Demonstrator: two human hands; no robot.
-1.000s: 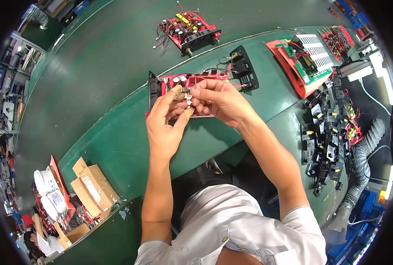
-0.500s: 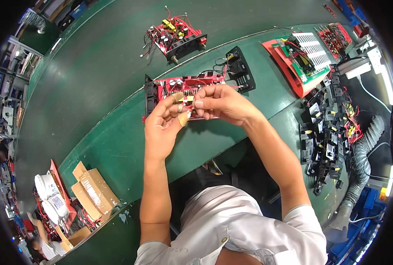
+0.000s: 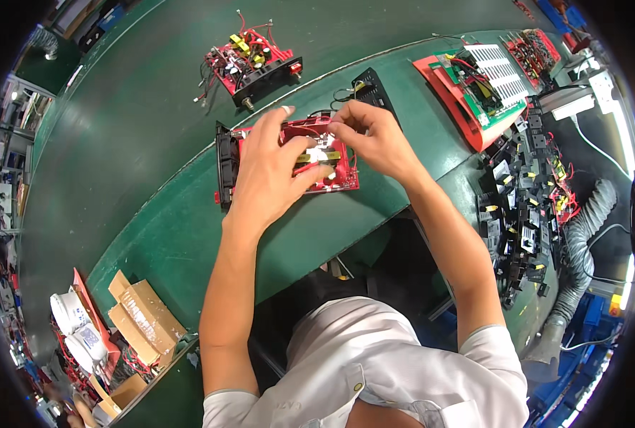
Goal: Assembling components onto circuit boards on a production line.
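Note:
A red circuit board (image 3: 346, 178) with yellow-wrapped parts and a black fan-like end panel (image 3: 227, 164) lies on the green bench in front of me. My left hand (image 3: 267, 167) is spread over the board's left half, fingers apart and bent down around its parts. At the board's far right, my right hand (image 3: 378, 139) has its thumb and fingertips drawn together close to a red wire. Whatever lies between those fingertips is too small to make out. Just beyond that hand sits a black slotted panel (image 3: 376, 93) with dark leads, partly covered by it.
Another red board assembly (image 3: 249, 64) rests farther back. To the right are a green board with a white slotted plate (image 3: 496, 78) on a red holder, many black panels (image 3: 506, 221) and a grey flexible duct (image 3: 581, 257). An open cardboard box (image 3: 146, 317) and white spools (image 3: 82, 332) stand at the left.
My hands have come apart from a shared pinch over the board. The left now spreads over the board; the right has moved to its far right. The view has shifted slightly.

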